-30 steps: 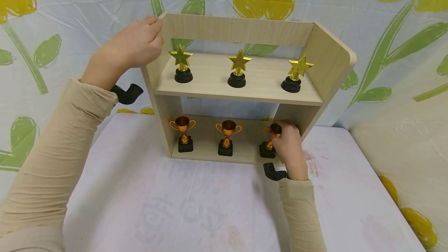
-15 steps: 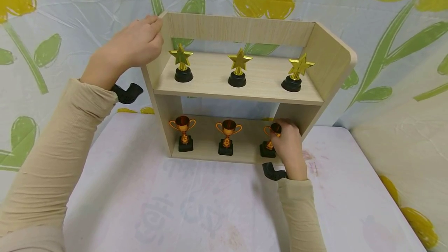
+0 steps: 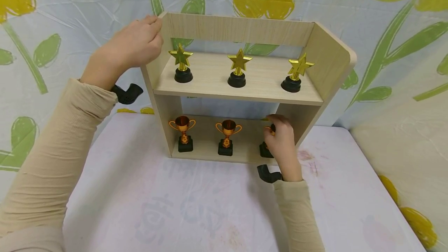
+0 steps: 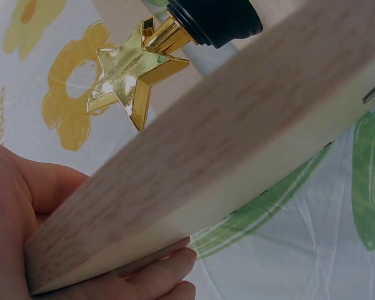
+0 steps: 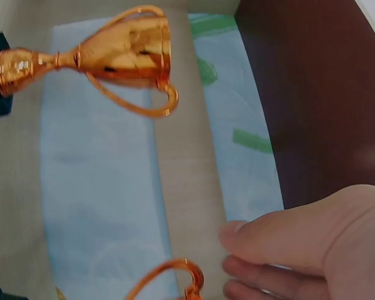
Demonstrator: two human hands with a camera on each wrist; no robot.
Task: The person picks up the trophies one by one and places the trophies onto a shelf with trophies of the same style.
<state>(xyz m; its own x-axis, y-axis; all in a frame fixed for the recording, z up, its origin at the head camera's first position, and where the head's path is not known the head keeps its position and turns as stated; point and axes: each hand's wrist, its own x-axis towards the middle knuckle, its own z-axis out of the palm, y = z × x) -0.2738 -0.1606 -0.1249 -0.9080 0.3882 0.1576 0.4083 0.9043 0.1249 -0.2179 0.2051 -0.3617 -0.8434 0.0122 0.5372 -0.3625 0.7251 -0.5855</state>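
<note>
My left hand grips the upper left side panel of a light wooden two-tier shelf; in the left wrist view its thumb and fingers lie on opposite faces of the panel. Inside the lower tier, my right hand is at the rightmost trophy cup, covering most of it in the head view. The right wrist view has the thumb and loosely bent fingers just above that cup's handle, with nothing between them. A copper-coloured trophy cup stands in the middle, another at left.
Three gold star trophies stand on the upper tier: left, middle and right. The shelf stands on a white-covered table, against a flower-printed cloth. The shelf's right side panel rises beside my right hand.
My right hand has shifted slightly left and up, its fingers rising above the rightmost cup and hiding more of it. My left hand, the shelf and the other trophies stay put.
</note>
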